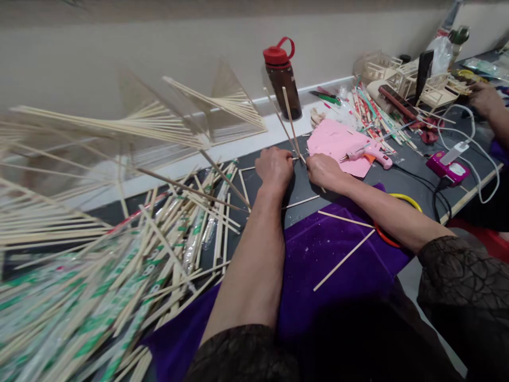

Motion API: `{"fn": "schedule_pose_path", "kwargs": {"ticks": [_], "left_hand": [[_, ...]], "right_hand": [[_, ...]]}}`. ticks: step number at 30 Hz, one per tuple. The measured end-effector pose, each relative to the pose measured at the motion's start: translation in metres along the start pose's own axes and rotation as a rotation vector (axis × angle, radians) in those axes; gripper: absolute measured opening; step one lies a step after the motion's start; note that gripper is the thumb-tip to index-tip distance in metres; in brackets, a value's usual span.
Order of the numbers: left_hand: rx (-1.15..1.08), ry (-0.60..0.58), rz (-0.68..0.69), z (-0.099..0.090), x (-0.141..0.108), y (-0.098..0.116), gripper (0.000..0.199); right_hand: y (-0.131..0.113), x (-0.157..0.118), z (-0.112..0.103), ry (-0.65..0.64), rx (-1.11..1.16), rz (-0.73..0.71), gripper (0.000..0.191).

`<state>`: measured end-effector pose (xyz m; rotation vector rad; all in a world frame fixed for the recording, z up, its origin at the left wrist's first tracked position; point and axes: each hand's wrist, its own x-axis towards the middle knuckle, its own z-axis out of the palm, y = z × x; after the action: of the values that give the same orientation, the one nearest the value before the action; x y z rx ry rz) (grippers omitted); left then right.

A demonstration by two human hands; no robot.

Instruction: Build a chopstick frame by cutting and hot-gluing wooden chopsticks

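Note:
My left hand (275, 168) and my right hand (323, 171) are close together over the grey table, fingers pinched at the place where several thin wooden sticks (291, 119) meet. Two of those sticks rise upward from between the hands. The exact joint is partly hidden by my fingers. Other sticks lie flat on the table around my left hand, one of them (301, 202) just below the hands. A pink glue gun (369, 154) rests on a pink sheet (328, 139) to the right of my right hand.
Wrapped stick bundles (131, 281) fill the left side. Stick structures (234, 109) stand along the wall. A red-capped bottle (284, 82) is behind my hands. A purple cloth (318, 249) covers the front edge. At right are a purple power block (448, 168), cables and another person's hand (485, 98).

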<state>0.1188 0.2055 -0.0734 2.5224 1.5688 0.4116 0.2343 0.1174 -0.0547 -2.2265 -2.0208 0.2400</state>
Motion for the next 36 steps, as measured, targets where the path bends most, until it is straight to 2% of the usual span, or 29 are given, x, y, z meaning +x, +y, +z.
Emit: {"fn": "schedule_pose_path", "kwargs": {"ticks": [4, 12, 16, 27, 36], "left_hand": [[0.081, -0.051, -0.015, -0.0083, -0.0053, 0.0068, 0.045], [0.072, -0.04, -0.061, -0.0087, -0.0064, 0.006, 0.044], [0.07, -0.028, -0.042, -0.0078, -0.0063, 0.0052, 0.044], [0.003, -0.017, -0.061, -0.0066, -0.0072, 0.008, 0.042], [-0.119, 0.016, -0.06, -0.0002, 0.0009, 0.0046, 0.042]], "right_hand": [[0.0008, -0.0004, 0.0002, 0.0, -0.002, 0.003, 0.03], [-0.0016, -0.0025, -0.0031, -0.014, -0.016, -0.005, 0.034], [-0.0021, -0.0032, -0.0051, -0.016, -0.027, -0.012, 0.035], [-0.0086, -0.0023, -0.0091, -0.037, -0.043, -0.031, 0.033], [-0.0088, 0.0007, -0.0038, 0.007, -0.122, -0.064, 0.031]]}}
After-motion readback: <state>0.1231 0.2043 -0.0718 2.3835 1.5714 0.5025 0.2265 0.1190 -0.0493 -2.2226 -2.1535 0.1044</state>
